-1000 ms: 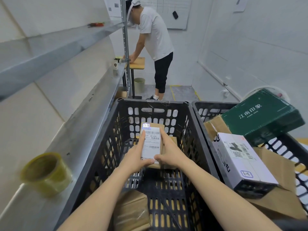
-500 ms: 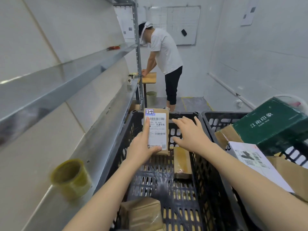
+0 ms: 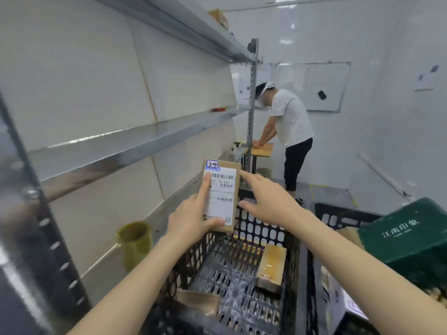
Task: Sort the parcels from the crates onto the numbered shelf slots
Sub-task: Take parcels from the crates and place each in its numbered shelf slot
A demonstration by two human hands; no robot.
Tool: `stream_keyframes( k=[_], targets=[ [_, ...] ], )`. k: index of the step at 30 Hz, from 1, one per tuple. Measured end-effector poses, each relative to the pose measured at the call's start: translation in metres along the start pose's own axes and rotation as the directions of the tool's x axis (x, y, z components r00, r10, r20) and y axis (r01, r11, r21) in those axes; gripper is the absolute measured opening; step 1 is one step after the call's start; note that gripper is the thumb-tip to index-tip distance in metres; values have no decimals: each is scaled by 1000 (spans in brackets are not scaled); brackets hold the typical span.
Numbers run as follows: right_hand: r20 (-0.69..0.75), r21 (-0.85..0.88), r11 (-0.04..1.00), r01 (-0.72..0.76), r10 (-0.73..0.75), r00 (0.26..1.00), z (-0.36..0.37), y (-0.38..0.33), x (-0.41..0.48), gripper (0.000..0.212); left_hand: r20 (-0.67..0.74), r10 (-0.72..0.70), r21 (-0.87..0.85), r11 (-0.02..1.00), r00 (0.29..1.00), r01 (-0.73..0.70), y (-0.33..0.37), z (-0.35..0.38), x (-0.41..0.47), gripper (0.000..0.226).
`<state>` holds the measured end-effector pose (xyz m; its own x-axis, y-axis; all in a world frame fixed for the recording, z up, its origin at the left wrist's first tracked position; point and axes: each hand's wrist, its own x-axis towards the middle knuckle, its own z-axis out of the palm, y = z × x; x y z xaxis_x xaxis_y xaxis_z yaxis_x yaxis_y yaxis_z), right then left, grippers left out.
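My left hand [image 3: 191,220] grips a small flat cardboard parcel [image 3: 223,189] upright above the black crate [image 3: 254,228]; its white label has a barcode and a blue tag marked 24. My right hand [image 3: 263,198] hovers just right of the parcel, fingers spread, holding nothing. Inside the crate lie a tape-wrapped brown parcel [image 3: 272,267] and another brown packet [image 3: 199,304] near the front. The metal shelf [image 3: 135,143] runs along the left wall.
A yellow-green tape roll [image 3: 135,243] sits on the lower shelf board at left. A second black crate [image 3: 338,216] at right holds a dark green box [image 3: 408,238] and a white box. A person stands bent over a small wooden table [image 3: 262,149] at the far end.
My left hand lifted the labelled parcel out of the crate and up. My right hand let go of it and now hovers beside it. My view rose toward the shelves.
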<state>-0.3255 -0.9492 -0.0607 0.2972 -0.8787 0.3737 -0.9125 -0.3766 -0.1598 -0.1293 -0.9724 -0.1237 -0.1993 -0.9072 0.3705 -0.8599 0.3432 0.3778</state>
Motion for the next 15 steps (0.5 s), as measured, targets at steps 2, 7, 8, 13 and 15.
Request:
stream_keyframes(
  k=[2,7,8,13,15],
  targets=[
    [2,42,997,57,-57,998,-10,-8,-6,75,-26,-39,10,999,999,39,10,-15,-19,120],
    [-30,118,975,187,-184,982,-29,-40,-23,78,-110,-129,64,989,986,136,27,-53,-69,116],
    [-35,137,969,207,-204,978,-32,-48,-28,78,-125,-152,77,984,980,163,29,-60,-80,116],
    [-66,246,921,301,-294,954,-49,-88,-53,79,-193,-222,102,964,956,245,33,-92,-135,116],
    [-67,251,913,321,-314,947,-56,-105,-63,79,-228,-232,103,960,946,260,35,-105,-159,117]
  ],
)
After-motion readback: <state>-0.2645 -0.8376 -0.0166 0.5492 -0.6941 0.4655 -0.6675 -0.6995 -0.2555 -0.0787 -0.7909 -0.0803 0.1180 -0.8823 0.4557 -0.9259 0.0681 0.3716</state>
